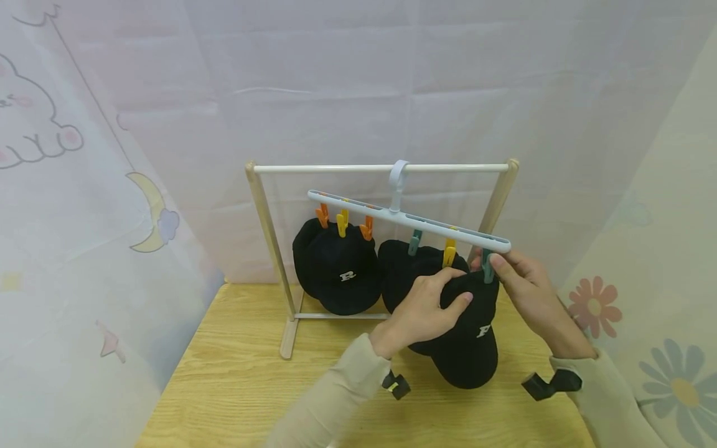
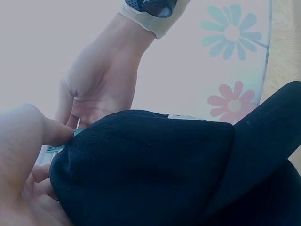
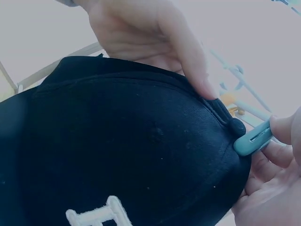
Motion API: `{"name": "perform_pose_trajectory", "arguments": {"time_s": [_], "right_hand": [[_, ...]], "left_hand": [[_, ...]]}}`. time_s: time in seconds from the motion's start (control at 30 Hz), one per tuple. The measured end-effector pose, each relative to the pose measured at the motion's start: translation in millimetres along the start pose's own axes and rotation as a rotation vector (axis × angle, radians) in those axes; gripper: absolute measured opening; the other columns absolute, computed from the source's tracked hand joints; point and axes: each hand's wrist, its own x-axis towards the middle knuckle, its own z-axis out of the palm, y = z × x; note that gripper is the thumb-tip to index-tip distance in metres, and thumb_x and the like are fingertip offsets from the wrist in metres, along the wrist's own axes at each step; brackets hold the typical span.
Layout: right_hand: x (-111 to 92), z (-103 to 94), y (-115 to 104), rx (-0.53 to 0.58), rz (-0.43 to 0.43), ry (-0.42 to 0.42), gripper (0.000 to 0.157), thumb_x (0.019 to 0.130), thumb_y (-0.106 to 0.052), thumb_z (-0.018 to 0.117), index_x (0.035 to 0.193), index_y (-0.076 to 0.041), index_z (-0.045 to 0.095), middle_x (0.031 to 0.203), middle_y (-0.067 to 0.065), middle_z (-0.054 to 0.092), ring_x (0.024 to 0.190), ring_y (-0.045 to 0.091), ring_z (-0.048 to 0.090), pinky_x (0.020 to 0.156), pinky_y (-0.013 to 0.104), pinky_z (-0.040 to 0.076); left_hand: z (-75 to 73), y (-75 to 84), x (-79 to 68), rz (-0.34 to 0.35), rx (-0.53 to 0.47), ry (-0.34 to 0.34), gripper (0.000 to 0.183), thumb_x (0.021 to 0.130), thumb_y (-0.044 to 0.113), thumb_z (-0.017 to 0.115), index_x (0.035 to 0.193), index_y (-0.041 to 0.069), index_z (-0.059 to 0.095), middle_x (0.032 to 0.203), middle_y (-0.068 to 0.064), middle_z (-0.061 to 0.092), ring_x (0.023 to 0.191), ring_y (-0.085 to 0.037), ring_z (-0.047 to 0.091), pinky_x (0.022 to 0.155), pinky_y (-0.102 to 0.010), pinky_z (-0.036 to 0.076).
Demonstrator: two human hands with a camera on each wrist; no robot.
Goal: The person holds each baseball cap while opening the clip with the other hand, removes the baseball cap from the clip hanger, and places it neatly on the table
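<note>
In the head view, my left hand (image 1: pixel 428 308) grips the top of a black baseball cap (image 1: pixel 465 317) with a white letter on its front. The left thumb (image 3: pixel 197 75) lies over the crown's edge in the right wrist view. My right hand (image 1: pixel 526 289) pinches a teal clip (image 3: pixel 254 139) at the right end of a pale blue hanger (image 1: pixel 448 231); the clip's tip is at the crown. A second black cap (image 1: pixel 400 274) hangs partly behind the gripped one, under a teal clip (image 1: pixel 414 242) and a yellow clip (image 1: pixel 449 254).
The hanger tilts down to the right from a white rail (image 1: pixel 325 168) on a wooden-legged rack (image 1: pixel 267 236). Another black cap (image 1: pixel 336 267) hangs at left from orange and yellow clips (image 1: pixel 342 223). Below is a wood-grain table (image 1: pixel 235 373); printed cloth (image 1: pixel 336 81) stands behind.
</note>
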Motion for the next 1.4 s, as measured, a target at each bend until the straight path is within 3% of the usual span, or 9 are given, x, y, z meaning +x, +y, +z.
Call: {"name": "perform_pose_trajectory", "arguments": {"time_s": [0.13,0.33,0.43,0.53,0.63,0.8,0.93,1.17,1.4], "right_hand": [[-0.5,1.2,-0.6,0.085,-0.003,-0.005,0.031,0.116,-0.005,0.038,0.122,0.013,0.064,0.124,0.001,0.069,0.125,0.015,0.059,0.108,0.020,0.045],[-2.0,2.8,-2.1,0.149,-0.019,-0.013,0.031,0.115,-0.003,0.038,0.120,0.018,0.062,0.128,0.000,0.068,0.126,0.015,0.059,0.109,0.020,0.047],[-2.2,2.7,-1.3,0.147,-0.014,-0.008,0.032,0.116,-0.003,0.038,0.119,0.018,0.062,0.128,0.000,0.069,0.127,0.014,0.060,0.109,0.020,0.047],[-2.2,2.9,-0.5,0.149,-0.014,0.010,0.032,0.115,-0.003,0.039,0.119,0.019,0.062,0.128,0.000,0.070,0.126,0.014,0.061,0.108,0.020,0.049],[-2.5,3.4,-0.3,0.150,-0.008,0.037,0.032,0.115,-0.003,0.040,0.119,0.020,0.063,0.128,0.000,0.071,0.125,0.014,0.063,0.106,0.020,0.050],[-2.6,4.6,-1.2,0.142,0.016,0.066,0.032,0.115,-0.005,0.042,0.119,0.015,0.068,0.125,0.000,0.072,0.122,0.013,0.063,0.104,0.019,0.052],[-2.0,6.3,-1.7,0.139,0.023,0.081,0.031,0.115,-0.005,0.044,0.119,0.010,0.071,0.123,0.003,0.073,0.120,0.013,0.064,0.104,0.019,0.052],[-0.4,9.6,-2.5,0.180,0.020,0.111,0.031,0.114,-0.004,0.046,0.120,0.017,0.067,0.112,0.003,0.075,0.106,0.014,0.069,0.102,0.020,0.054],[0.2,9.7,-0.3,0.192,-0.003,0.093,0.032,0.114,-0.004,0.045,0.121,0.024,0.060,0.111,0.003,0.074,0.101,0.012,0.070,0.098,0.020,0.056]], "left_hand": [[2.8,2.2,2.3,-0.039,-0.020,0.010,0.045,0.110,0.029,0.060,0.147,0.003,0.058,0.088,-0.001,0.072,0.068,0.000,0.062,0.077,-0.012,0.052],[5.8,4.6,3.1,-0.070,-0.078,0.056,0.039,0.108,0.027,0.065,0.140,0.005,0.064,0.099,-0.001,0.074,0.065,0.001,0.061,0.073,-0.013,0.052],[6.6,4.1,3.1,-0.066,-0.111,0.061,0.035,0.108,0.023,0.065,0.138,0.005,0.066,0.084,0.001,0.067,0.052,-0.002,0.055,0.062,-0.014,0.051],[7.1,3.5,3.3,-0.050,-0.119,0.071,0.032,0.108,0.021,0.066,0.135,0.005,0.067,0.089,0.002,0.071,0.056,0.002,0.056,0.064,-0.012,0.052],[7.5,3.2,3.7,-0.035,-0.115,0.082,0.030,0.107,0.021,0.067,0.133,0.005,0.069,0.107,-0.001,0.077,0.070,0.006,0.061,0.073,-0.011,0.053],[7.5,3.2,3.6,-0.028,-0.104,0.092,0.030,0.107,0.021,0.068,0.132,0.006,0.070,0.120,-0.004,0.077,0.085,0.005,0.063,0.082,-0.011,0.053],[7.5,1.9,2.6,-0.035,-0.101,0.095,0.030,0.106,0.022,0.068,0.132,0.006,0.070,0.124,-0.004,0.077,0.091,0.005,0.064,0.086,-0.011,0.052],[8.3,-1.5,-2.3,-0.050,-0.133,0.055,0.028,0.107,0.021,0.067,0.132,0.006,0.069,0.094,0.000,0.075,0.054,0.002,0.055,0.067,-0.012,0.052],[8.4,-2.1,-7.7,-0.056,-0.157,0.044,0.024,0.107,0.020,0.068,0.127,0.008,0.071,0.115,-0.002,0.078,0.082,0.008,0.066,0.076,-0.013,0.056]]}}
